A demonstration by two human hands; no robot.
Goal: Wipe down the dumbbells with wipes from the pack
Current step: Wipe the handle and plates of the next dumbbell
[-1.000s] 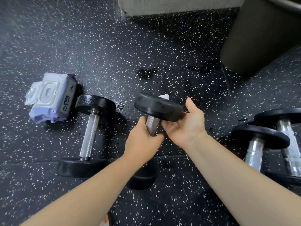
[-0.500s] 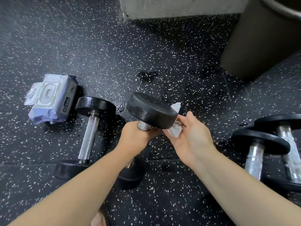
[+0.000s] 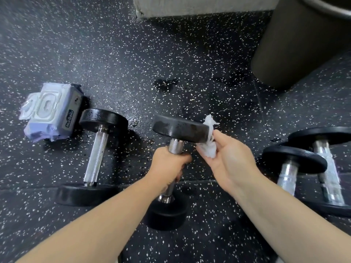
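Dumbbell in left hand; wipe in right hand

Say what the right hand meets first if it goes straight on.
Probably the upper head of the held dumbbell; the wipe pinched in the right hand seems to touch its rim.

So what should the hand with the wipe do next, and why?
Probably slide the wipe along the rim of the held dumbbell's top plate. The right hand presses it on only the rim's right edge, and the left hand grips the handle steady.
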